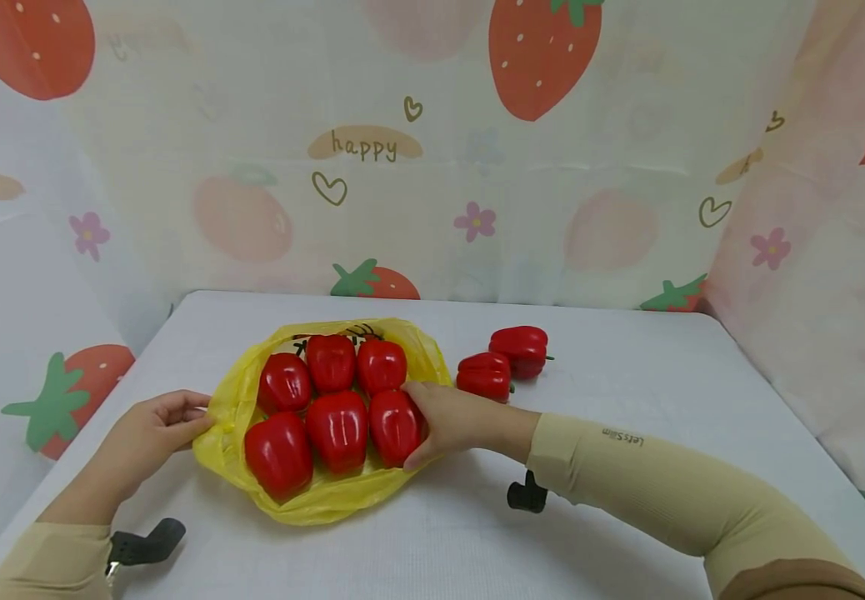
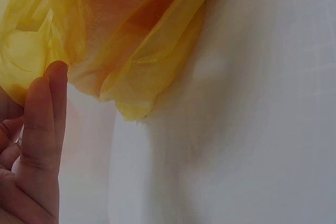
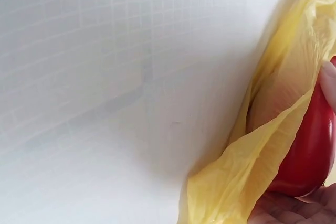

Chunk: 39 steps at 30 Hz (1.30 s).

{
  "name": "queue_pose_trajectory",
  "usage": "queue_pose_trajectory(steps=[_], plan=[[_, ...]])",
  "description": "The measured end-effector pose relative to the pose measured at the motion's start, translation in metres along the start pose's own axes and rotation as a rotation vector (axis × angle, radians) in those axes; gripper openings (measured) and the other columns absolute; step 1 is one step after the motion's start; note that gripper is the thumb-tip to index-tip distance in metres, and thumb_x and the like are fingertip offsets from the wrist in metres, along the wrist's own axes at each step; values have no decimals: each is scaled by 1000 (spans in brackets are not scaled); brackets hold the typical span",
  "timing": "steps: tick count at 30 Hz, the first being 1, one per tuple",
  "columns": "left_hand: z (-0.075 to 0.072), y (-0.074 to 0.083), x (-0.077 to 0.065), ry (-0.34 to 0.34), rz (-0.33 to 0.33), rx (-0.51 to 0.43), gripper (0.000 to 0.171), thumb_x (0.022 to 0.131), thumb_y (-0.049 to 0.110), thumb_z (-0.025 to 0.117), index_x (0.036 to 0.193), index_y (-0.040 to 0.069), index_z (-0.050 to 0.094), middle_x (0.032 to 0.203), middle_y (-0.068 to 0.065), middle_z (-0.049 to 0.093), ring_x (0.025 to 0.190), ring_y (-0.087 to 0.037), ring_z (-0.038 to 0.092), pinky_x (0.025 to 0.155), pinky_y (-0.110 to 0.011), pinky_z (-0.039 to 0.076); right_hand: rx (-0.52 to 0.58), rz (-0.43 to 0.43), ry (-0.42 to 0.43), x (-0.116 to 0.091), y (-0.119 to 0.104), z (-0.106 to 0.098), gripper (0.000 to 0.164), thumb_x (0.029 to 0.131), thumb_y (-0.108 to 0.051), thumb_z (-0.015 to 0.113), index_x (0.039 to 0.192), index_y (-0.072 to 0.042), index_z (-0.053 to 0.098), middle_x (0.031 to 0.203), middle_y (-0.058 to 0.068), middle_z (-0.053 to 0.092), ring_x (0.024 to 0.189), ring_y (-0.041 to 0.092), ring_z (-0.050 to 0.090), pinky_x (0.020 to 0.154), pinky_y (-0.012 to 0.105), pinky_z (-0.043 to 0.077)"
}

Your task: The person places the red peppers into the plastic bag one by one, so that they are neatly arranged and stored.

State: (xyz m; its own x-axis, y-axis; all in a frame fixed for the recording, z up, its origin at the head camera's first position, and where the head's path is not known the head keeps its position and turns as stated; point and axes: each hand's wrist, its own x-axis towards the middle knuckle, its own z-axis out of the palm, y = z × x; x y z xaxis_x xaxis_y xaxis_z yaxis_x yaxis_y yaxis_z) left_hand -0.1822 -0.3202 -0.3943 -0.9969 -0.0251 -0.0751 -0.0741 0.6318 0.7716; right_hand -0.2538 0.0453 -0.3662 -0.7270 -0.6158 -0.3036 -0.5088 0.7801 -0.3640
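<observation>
A yellow plastic bag (image 1: 230,417) lies spread on the white table with its mouth wide, several red bell peppers (image 1: 337,432) sitting inside in two rows. My left hand (image 1: 151,437) pinches the bag's left edge between thumb and fingers; the left wrist view shows the fingertips (image 2: 55,74) against the thin yellow plastic. At the bag's right side, my right hand (image 1: 451,417) grips the front right bell pepper (image 1: 393,427), thumb in front and fingers behind. In the right wrist view that pepper (image 3: 310,150) shows between the hand and a fold of yellow bag (image 3: 273,135).
Two more red bell peppers (image 1: 518,350) lie on the table (image 1: 627,383) beyond my right hand, close together at the right of the bag. A patterned curtain (image 1: 417,225) with strawberries surrounds the table's back and sides. Black wrist mounts (image 1: 149,542) hang below both forearms.
</observation>
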Motion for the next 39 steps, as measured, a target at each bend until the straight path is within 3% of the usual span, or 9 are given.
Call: queue_pose_trajectory(steps=[8,17,26,39], plan=[[0,2,0,-1,-7,3,53,88,43,57,121,2,52,100,-12,62,86,-19,61,74,-29,54,-28,-56,22,-2,3,-5,98,61,-49,79,139,-13,32,129,2,46,119,17,43,88,33,48],[0,3,-1,0,-9,10,52,88,42,56,121,2,52,100,-12,63,87,-20,61,74,-30,54,42,-60,26,-9,5,-17,94,62,-43,81,139,-17,34,130,-2,47,119,16,42,86,35,49],[-1,5,-1,0,-11,14,52,89,42,56,122,2,52,101,-12,62,87,-20,61,75,-30,54,76,-53,68,-20,17,-33,90,64,-41,81,139,-18,36,133,3,47,119,19,45,87,35,49],[-1,5,-1,-5,-28,8,52,88,42,56,122,3,52,101,-12,62,88,-20,61,77,-34,54,58,70,214,-30,47,-61,82,67,-38,80,136,-21,39,131,1,47,117,18,45,83,37,52]])
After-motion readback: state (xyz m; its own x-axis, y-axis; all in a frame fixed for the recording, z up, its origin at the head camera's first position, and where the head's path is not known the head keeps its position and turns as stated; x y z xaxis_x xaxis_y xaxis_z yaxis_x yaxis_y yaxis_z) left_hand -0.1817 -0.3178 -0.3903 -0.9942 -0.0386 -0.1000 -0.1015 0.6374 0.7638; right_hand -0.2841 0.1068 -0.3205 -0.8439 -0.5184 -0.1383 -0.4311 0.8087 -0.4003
